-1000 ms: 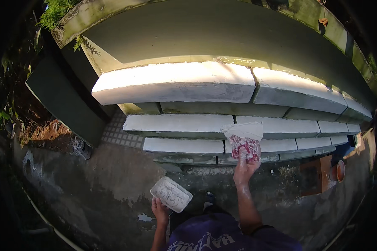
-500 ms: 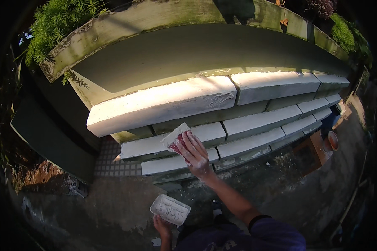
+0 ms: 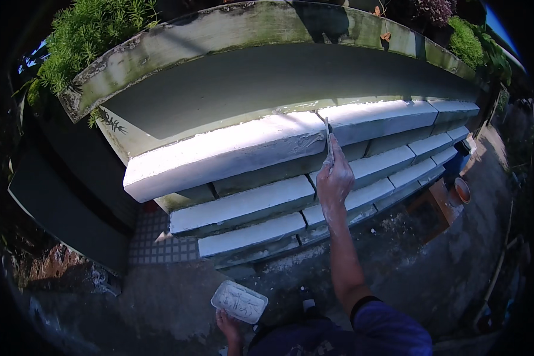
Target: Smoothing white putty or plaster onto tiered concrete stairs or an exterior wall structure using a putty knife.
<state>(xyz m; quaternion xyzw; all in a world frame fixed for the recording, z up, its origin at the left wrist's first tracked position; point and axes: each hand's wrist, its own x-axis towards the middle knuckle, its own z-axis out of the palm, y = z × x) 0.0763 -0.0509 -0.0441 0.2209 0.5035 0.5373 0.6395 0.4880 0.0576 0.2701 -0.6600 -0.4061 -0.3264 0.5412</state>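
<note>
Probably light and springy, the scraper (image 3: 328, 129) sits well pinched at six o'clock by right hand (image 3: 336, 178); left hand (image 3: 228, 324) clasps tray (image 3: 246, 289) at seven.

Spreader (image 3: 328, 129) — edge-on, broad face hidden

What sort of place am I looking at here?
Probably an outdoor yard or garden edge: leafy green plants grow by a weathered, green-stained ledge, and white-topped steplike tiers rise from what looks like a concrete floor.
</note>
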